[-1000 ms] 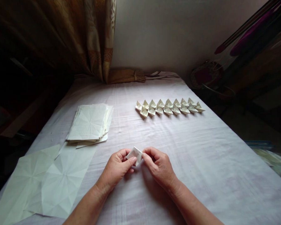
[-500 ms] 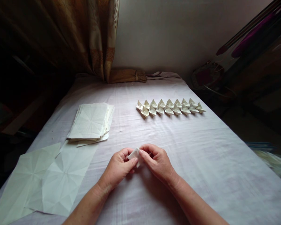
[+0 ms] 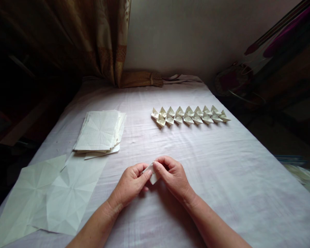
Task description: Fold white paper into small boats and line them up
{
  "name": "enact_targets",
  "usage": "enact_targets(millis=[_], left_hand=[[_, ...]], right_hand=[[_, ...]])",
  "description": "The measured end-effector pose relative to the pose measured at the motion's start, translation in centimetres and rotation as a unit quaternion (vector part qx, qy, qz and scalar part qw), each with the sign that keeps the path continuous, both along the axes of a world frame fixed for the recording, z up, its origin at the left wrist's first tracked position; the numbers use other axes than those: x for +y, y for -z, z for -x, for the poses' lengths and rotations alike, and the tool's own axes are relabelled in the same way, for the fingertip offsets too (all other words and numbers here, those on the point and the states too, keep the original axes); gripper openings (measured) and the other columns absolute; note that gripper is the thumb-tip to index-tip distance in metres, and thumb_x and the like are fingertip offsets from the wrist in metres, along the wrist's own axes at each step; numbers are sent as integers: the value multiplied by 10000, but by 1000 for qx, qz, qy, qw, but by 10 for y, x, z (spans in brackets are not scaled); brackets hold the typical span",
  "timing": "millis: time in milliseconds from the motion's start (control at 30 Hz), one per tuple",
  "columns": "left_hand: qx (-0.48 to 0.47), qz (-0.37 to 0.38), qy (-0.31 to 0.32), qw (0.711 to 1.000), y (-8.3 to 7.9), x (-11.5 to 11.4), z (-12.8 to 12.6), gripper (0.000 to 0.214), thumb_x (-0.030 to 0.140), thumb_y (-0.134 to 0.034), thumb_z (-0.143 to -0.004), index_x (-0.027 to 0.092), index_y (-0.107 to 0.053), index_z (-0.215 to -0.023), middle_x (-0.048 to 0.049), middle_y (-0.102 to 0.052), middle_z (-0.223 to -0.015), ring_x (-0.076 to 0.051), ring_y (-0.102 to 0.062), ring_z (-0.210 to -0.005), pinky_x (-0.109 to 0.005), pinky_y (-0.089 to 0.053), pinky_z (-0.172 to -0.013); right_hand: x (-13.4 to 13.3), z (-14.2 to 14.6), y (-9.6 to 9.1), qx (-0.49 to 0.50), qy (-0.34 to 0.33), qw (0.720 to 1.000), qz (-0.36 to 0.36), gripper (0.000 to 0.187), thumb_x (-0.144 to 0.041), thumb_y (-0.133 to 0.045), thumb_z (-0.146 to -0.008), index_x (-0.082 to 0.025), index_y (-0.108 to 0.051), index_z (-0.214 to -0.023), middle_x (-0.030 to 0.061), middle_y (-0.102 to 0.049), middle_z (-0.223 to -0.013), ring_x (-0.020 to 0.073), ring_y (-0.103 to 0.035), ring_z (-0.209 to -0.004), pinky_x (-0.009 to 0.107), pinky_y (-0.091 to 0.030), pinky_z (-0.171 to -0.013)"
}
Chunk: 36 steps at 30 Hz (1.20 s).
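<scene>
Between my two hands is a small folded piece of white paper (image 3: 154,176), held above the bed sheet. My left hand (image 3: 131,181) is closed on its left side, with the thumb pressed on the front. At the upper right corner, my right hand (image 3: 172,174) pinches the paper between thumb and bent fingers. Fingers behind the paper are partly hidden. Beyond my hands, two rows of small folded paper boats (image 3: 188,116) stand close together at the right.
A stack of creased paper sheets (image 3: 98,131) lies left of my hands. Nearer, loose creased sheets (image 3: 69,196) overlap on the pale sheet (image 3: 222,179). A patterned curtain (image 3: 111,51) hangs at the back, beside a brown fringed cloth (image 3: 139,80).
The folded paper has turned slightly in my fingers, and more of its lower part shows. Both hands stay closed on it. The camera view has shifted a little.
</scene>
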<state>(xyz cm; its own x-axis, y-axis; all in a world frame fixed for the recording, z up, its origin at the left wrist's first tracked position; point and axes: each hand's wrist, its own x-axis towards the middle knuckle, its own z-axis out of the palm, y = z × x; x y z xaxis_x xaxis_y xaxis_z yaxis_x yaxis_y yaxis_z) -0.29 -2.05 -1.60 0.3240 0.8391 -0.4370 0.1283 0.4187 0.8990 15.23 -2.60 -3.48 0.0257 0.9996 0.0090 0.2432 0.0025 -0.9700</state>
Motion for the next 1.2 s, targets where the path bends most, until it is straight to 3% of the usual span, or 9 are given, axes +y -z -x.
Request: enact_targets(millis=[267,500,767,1067,1200], left_hand=[[-8,6,-15,1000,-1,1,1,470,614,-658,-739,144,-655,-752,-1,-590,-628,-95,-561,-508,-164,-461,-440],[-19,-7,-69,997,3,-1,0,446,592,-693,-724,161,-582,-751,32,-566,-635,-76,-539,-502,-156,-467,-448],[-20,6,-54,998,0,0,1,418,568,-686,-734,162,-589,-768,27,-570,-638,-82,-553,-513,-162,-477,-453],[36,-51,-110,992,9,-1,-2,401,559,-663,-742,174,-572,-802,27,-590,-616,-99,-549,-488,-177,-472,-404],[88,-95,-98,987,11,1,1,334,499,-626,-788,186,-588,-896,12,-619,-664,-119,-556,-487,-198,-444,-400]], right_hand=[[-2,-5,-1,-17,-24,999,-26,218,-339,-568,-848,-186,-651,-717,12,-652,-663,129,-573,-614,222,-454,-578],[-3,-4,1,-34,-38,998,-48,199,-298,-559,-860,-191,-645,-717,9,-652,-669,124,-575,-617,223,-449,-595],[-3,-3,3,-33,-40,997,-57,189,-297,-569,-862,-195,-663,-735,10,-665,-683,126,-589,-619,225,-455,-595],[-4,-6,4,-70,-35,995,-66,159,-280,-578,-848,-195,-697,-909,27,-712,-776,141,-624,-651,242,-475,-617],[-4,-8,6,-131,-28,989,-68,132,-264,-556,-857,-213,-660,-920,17,-703,-780,149,-622,-672,253,-460,-640]])
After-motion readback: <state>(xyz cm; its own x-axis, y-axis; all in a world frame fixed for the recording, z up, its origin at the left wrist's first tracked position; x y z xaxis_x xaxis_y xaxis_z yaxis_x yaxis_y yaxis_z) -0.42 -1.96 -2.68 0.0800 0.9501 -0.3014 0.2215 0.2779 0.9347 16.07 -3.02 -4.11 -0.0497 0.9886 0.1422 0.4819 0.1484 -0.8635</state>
